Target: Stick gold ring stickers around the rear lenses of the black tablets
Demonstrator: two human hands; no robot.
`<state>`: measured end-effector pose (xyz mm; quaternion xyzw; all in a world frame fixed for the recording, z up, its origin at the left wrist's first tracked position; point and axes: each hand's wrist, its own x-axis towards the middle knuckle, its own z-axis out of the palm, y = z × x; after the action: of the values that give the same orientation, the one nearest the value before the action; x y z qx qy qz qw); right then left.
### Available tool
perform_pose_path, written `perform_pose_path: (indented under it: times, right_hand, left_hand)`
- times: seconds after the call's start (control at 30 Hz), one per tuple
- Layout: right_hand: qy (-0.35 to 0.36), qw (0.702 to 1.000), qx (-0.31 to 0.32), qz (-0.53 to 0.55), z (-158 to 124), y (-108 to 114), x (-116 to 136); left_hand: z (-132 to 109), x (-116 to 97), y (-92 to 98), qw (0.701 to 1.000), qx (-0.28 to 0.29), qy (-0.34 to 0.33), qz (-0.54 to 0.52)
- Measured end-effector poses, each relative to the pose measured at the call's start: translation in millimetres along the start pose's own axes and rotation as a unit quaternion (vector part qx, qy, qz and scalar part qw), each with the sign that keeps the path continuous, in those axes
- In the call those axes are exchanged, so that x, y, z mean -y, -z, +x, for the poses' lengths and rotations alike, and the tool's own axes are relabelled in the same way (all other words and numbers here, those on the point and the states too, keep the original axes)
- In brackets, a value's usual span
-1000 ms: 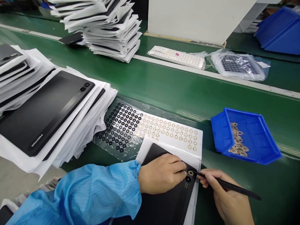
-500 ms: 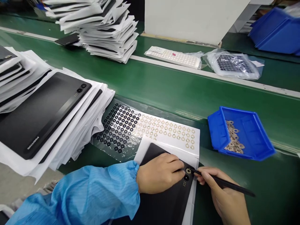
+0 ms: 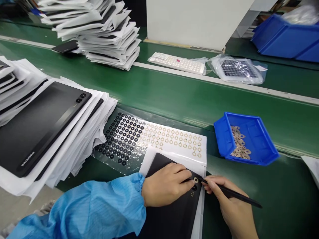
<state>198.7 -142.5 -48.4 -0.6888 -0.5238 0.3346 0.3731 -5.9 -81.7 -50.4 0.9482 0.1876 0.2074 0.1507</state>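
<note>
A black tablet back cover (image 3: 174, 212) lies on white paper at the bottom centre. My left hand (image 3: 165, 186), in a blue sleeve, rests on it with fingers curled, fingertips beside a small tan ring (image 3: 196, 180) on the camera hole. My right hand (image 3: 231, 205) grips a thin black stylus (image 3: 231, 194), its tip at that ring. Just behind lies a sheet of tan rings (image 3: 179, 139) next to a clear sheet of black rings (image 3: 122, 139).
A stack of black covers in white paper (image 3: 47, 129) sits at left, another stack (image 3: 104, 36) at the back. A blue bin with peeled rings (image 3: 245, 139) stands right. Bagged ring sheets (image 3: 236, 69) lie beyond the green conveyor belt (image 3: 174, 93).
The view has drifted so everything sits slightly left and lower in the picture. Both hands stay at the ring on the cover, the stylus tip still touching it.
</note>
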Motion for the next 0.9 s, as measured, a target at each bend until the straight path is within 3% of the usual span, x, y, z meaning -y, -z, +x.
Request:
perform_pose_path:
  times: [0.23, 0.6, 0.9]
  right_hand:
    - [0.001, 1.0, -0.003, 0.01, 1, -1, 10]
    - [-0.029, 0.998, 0.018, 0.051, 6, 4, 9]
    - [-0.008, 0.996, 0.014, 0.082, 3, 6, 10]
  left_hand:
    - [1, -3, 0.0, 1.0, 0.004, 0.004, 0.021]
    - [5, -19, -0.7, 0.995, 0.058, 0.041, 0.067]
    - [4, -26, -9.1, 0.995, 0.003, 0.102, 0.015]
